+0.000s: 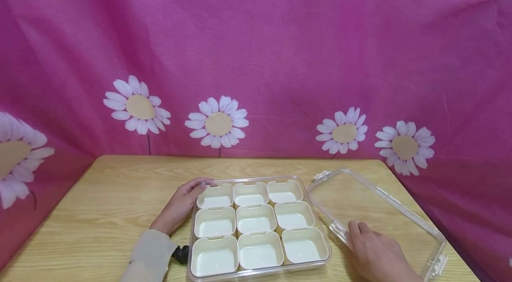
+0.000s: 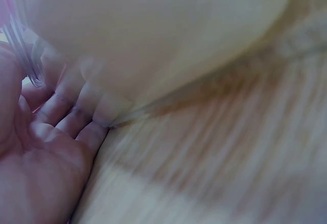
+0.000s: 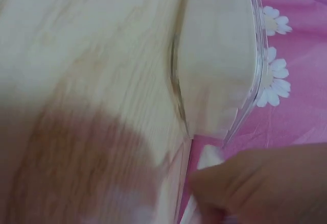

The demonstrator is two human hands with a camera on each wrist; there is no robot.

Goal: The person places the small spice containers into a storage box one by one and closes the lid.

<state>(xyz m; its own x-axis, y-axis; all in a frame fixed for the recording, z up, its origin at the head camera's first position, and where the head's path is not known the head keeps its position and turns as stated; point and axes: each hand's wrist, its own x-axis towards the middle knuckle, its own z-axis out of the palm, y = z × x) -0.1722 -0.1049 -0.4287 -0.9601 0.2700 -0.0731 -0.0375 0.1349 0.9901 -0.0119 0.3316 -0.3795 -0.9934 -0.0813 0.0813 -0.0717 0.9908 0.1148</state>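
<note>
A clear plastic storage box [image 1: 329, 246] sits on the table with several cream cups [image 1: 216, 253] inside in rows, all without contents. My left hand [image 1: 182, 204] grips the box's far left side, thumb over the rim and the fingers along the outer wall. In the left wrist view that hand [image 2: 51, 157] shows its fingers against the clear wall. To the right lies the box's clear lid [image 1: 394, 202], with white latches [image 1: 339, 228] on its edges. My right hand [image 1: 376, 251] holds the lid's near left edge beside a latch; its fingertips are partly hidden.
The wooden table [image 1: 120, 202] runs back to a magenta cloth [image 1: 272, 60] printed with white daisies. A small black object [image 1: 181, 254] shows between the left sleeve [image 1: 150, 253] and the box. The lid reaches close to the table's right edge.
</note>
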